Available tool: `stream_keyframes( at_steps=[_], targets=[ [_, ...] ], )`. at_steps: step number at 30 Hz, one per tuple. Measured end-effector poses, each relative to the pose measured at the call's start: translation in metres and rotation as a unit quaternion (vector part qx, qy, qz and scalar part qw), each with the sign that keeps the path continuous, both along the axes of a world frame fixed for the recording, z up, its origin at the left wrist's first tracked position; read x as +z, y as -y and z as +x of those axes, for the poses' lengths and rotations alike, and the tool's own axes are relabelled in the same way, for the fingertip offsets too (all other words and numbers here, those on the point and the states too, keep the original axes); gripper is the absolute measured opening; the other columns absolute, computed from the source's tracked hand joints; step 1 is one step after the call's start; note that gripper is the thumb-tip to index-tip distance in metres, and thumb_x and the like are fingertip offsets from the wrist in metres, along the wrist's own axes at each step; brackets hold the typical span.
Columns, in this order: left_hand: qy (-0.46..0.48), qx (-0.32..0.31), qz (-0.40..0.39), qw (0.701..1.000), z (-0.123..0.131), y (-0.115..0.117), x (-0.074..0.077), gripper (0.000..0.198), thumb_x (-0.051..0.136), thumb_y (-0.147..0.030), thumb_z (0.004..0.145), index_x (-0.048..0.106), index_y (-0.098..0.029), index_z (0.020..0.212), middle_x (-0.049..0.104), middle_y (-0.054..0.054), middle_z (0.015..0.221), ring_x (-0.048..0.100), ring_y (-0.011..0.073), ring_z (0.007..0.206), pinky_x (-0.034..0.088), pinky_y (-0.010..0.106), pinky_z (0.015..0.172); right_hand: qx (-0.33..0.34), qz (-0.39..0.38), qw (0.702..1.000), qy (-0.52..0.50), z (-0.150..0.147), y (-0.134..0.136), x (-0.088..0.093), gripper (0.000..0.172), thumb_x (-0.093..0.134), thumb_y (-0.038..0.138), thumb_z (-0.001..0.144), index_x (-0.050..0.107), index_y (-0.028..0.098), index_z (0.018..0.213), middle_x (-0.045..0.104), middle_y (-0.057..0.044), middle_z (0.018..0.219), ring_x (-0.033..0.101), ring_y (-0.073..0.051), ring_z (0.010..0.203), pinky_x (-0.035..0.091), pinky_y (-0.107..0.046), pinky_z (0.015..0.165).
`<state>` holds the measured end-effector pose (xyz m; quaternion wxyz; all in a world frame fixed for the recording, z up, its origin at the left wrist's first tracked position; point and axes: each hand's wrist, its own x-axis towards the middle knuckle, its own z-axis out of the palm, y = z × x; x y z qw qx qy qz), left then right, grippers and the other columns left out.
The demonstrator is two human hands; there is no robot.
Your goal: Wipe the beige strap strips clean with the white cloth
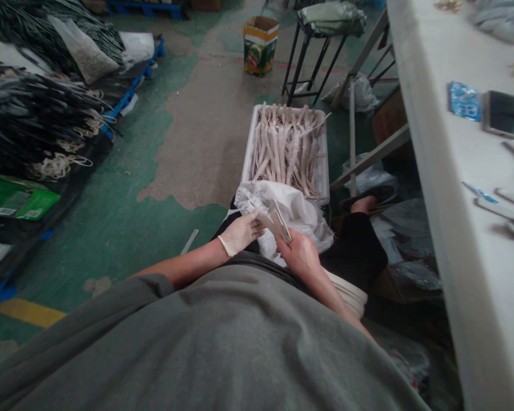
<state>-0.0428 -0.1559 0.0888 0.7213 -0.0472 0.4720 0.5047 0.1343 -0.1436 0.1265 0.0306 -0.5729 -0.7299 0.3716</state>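
Observation:
My right hand (303,252), bare, is closed around a small stack of flat, pale strips (278,224) above my lap. Their exact kind is too blurred to tell. In a thin whitish glove, my left hand (242,233) reaches in from the left, its fingers stretched out and slightly apart beside the left end of the strips. Whether its fingertips touch them I cannot tell. Under both hands a white plastic bag (310,214) lies across my lap. Just beyond my knees a white tray (247,157) holds many long, pale, twisted strips (285,145).
To the right runs a white worktable (449,188) with a phone (502,113), a blue packet (465,100) and metal tools (503,211). A black stool (310,63) and a cardboard box (261,45) stand ahead. Dark corded bundles (29,120) lie on pallets at left.

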Motion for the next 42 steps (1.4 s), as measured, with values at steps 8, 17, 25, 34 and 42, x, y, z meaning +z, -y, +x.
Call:
stream_keyframes(
  at_steps=[8,17,25,34,42],
  targets=[
    [0.0,-0.018,0.026,0.999,0.013,0.008,-0.003,0.025,0.086,-0.033,0.074,0.07,-0.016,0.084,0.071,0.003,0.081,0.065,0.014,0.073,0.05,0.026,0.075,0.011,-0.008,1.0,-0.003,-0.009,-0.005,-0.002,0.027,0.052,0.037,0.094,0.067,0.02,0.079,0.073,-0.005,0.067,0.069,-0.019,0.063,0.043,-0.027,0.062],
    [-0.034,0.082,0.006,0.996,-0.011,-0.001,-0.005,0.023,0.082,-0.033,0.078,0.066,-0.017,0.084,0.069,0.002,0.084,0.065,0.0124,0.079,0.049,0.026,0.082,0.034,-0.042,0.998,-0.023,0.015,-0.022,0.005,0.026,0.053,0.035,0.092,0.065,0.02,0.074,0.075,-0.005,0.066,0.071,-0.02,0.062,0.045,-0.027,0.058],
    [0.015,0.067,0.008,0.998,0.0,0.004,-0.006,0.024,0.084,-0.032,0.076,0.067,-0.016,0.083,0.071,0.005,0.084,0.064,0.0147,0.077,0.048,0.028,0.08,0.021,-0.092,0.992,-0.089,-0.008,-0.033,0.001,0.027,0.054,0.043,0.09,0.064,0.02,0.079,0.075,-0.007,0.069,0.072,-0.021,0.06,0.051,-0.028,0.055],
    [0.019,0.064,0.049,0.997,-0.005,0.007,-0.013,0.029,0.085,-0.038,0.074,0.07,-0.014,0.083,0.073,0.007,0.085,0.065,0.0162,0.077,0.048,0.029,0.078,0.001,-0.104,0.989,-0.109,-0.011,-0.038,0.009,0.03,0.06,0.048,0.084,0.066,0.019,0.076,0.074,-0.008,0.064,0.073,-0.022,0.058,0.054,-0.028,0.052],
    [-0.003,0.102,0.025,0.995,-0.015,0.003,-0.012,0.032,0.086,-0.04,0.073,0.069,-0.015,0.085,0.073,0.006,0.089,0.065,0.0143,0.081,0.046,0.028,0.084,-0.004,-0.129,0.988,-0.08,-0.005,-0.04,0.011,0.035,0.061,0.052,0.081,0.067,0.019,0.073,0.074,-0.01,0.063,0.074,-0.026,0.06,0.056,-0.031,0.053]
  ],
)
